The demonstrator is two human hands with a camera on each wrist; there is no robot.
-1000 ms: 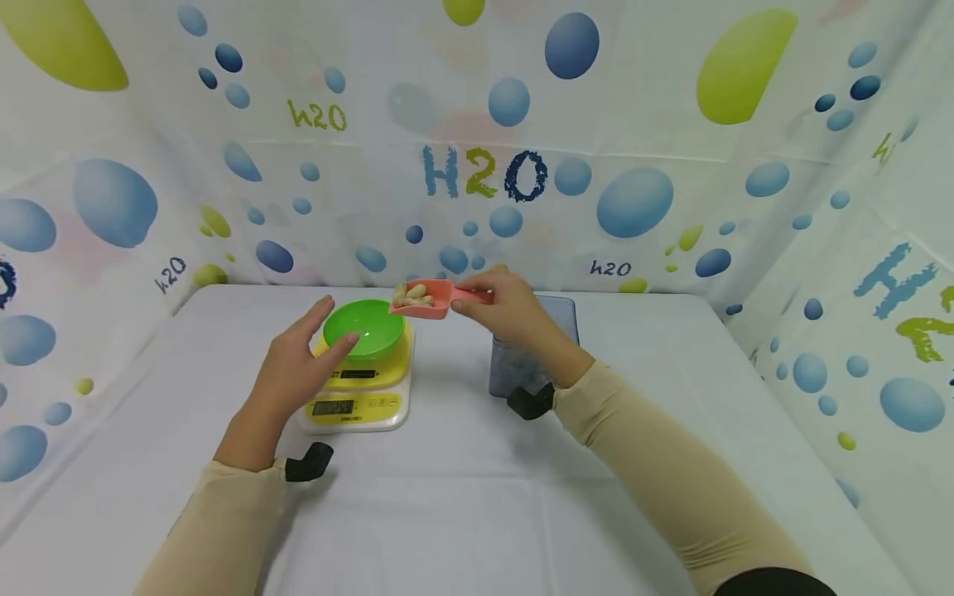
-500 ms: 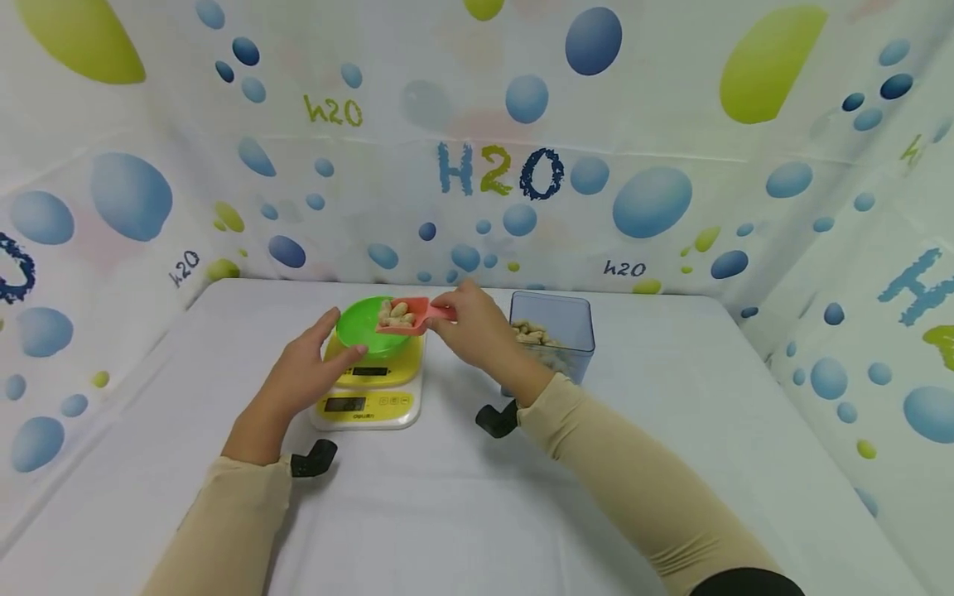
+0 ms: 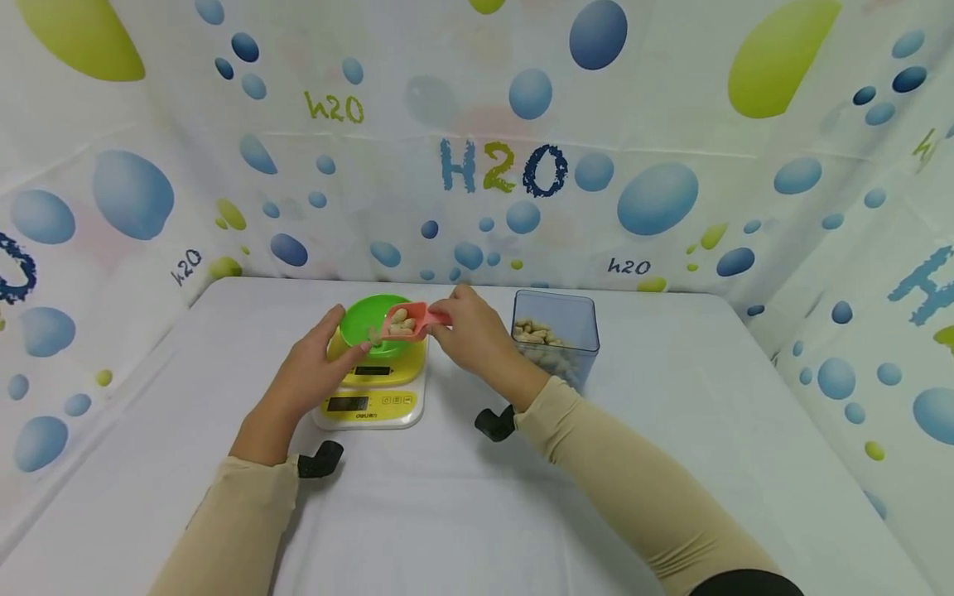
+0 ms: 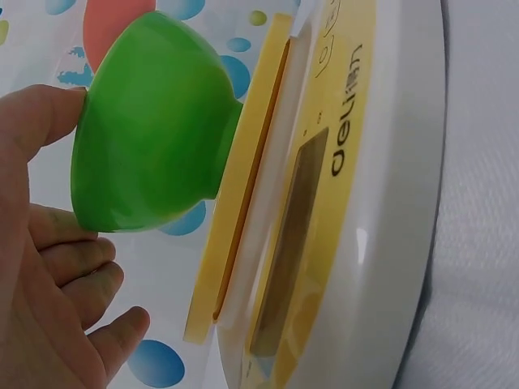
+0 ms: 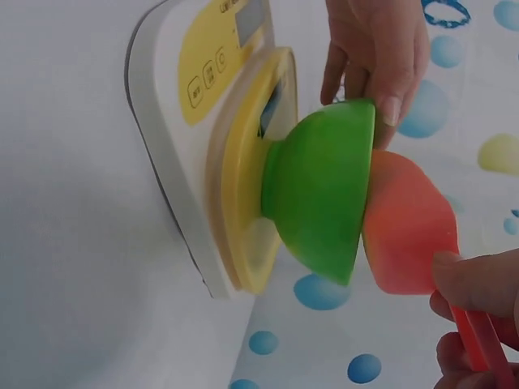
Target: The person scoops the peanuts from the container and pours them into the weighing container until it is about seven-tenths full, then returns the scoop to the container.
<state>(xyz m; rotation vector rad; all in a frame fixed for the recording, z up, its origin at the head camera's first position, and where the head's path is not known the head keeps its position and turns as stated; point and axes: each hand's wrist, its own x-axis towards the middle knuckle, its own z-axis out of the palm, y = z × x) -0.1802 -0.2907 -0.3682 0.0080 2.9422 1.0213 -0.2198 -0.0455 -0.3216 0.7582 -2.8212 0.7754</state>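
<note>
My right hand pinches the handle of a pink scoop carrying several unshelled peanuts. Tilted toward the left, the scoop overlaps the right rim of a green bowl, and a blurred bit of peanut shows in the bowl near its lip. That bowl stands on a yellow and white kitchen scale. At the bowl's left side is my left hand, thumb and index fingertips right at the rim, the other fingers loosely bent. The right wrist view shows the scoop's underside against the rim; the bowl's inside is hidden there.
To the right of the scale, a clear bluish plastic box contains peanuts in shell, partly behind the right forearm. White cloth covers the table, and a bubble-printed curtain rises behind and at the sides.
The scoop has moved left and down from the bowl's far right edge to over the bowl, and is tipping; some peanuts have left it. The left hand stays by the bowl.
</note>
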